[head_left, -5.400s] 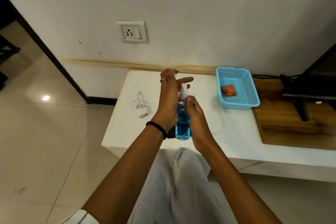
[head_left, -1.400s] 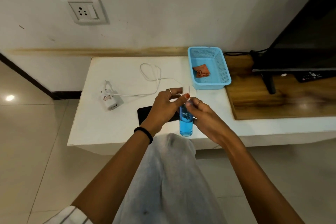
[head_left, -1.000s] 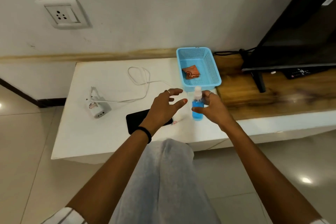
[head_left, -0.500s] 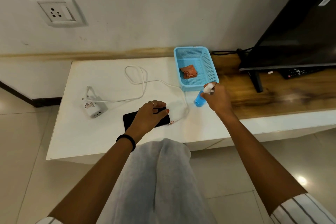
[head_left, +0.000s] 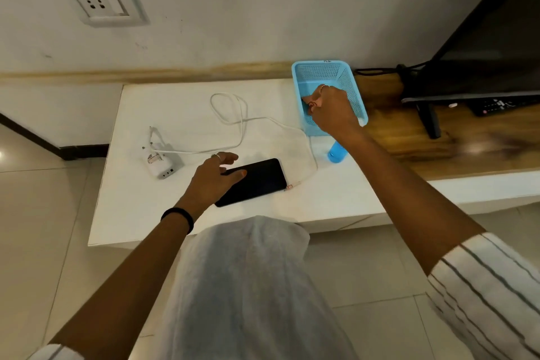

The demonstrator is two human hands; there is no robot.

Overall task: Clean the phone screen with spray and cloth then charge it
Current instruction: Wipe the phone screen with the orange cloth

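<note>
At centre frame, a person's left hand [head_left: 214, 177] rests spread and open on one phone [head_left: 257, 181], fingers flat on the near end of its dark screen, apparently to pin it to the white surface [head_left: 140, 207] for wiping. The right hand [head_left: 333, 109] reaches into the single blue basket [head_left: 328, 73] at upper right, its grip curled closed around one reddish cloth [head_left: 310, 104], most of it hidden by the fingers. One blue spray bottle [head_left: 336, 153] stands just in front of the basket, half hidden by the forearm, likely set aside within easy reach. One charger [head_left: 163, 165] lies left of the phone, its cable [head_left: 233, 123] looping round to end beside the phone, unplugged. One socket [head_left: 100, 0] sits on the wall, upper left.
</note>
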